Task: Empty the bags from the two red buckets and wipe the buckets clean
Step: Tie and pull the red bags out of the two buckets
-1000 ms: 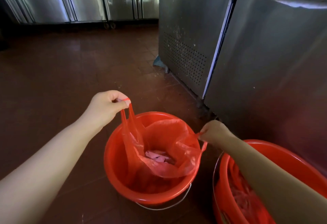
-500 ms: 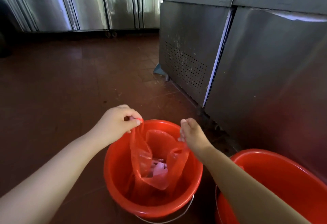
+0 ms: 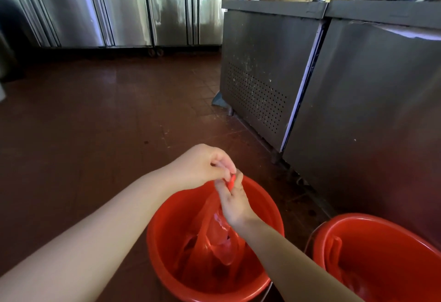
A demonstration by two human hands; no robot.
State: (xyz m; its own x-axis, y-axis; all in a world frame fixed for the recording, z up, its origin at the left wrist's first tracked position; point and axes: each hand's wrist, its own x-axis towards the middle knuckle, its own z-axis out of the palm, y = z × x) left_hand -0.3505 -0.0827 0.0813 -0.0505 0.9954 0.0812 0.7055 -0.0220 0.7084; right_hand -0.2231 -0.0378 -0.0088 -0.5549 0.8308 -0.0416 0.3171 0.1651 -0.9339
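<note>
Red plastic bag (image 3: pixel 214 237) sits inside the near bucket (image 3: pixel 167 225), not lifted out yet. You've got both handles gathered at one point above the far rim: left hand (image 3: pixel 200 168) and right hand (image 3: pixel 232 202) both pinch them w/ curled fingers, fingertips touching. Looks like tying or bunching the top; can't tell which. Bag hangs slack below your grip, some pale scraps inside.

2nd bucket (image 3: pixel 386 227) just to the right, apart from the 1st; red bag (image 3: pixel 353 275) lies in it, untouched.

Progress est.: early. Done: nothing complete. Left: lift out bag 1, do bag 2, wipe both buckets. No cloth in view.
</note>
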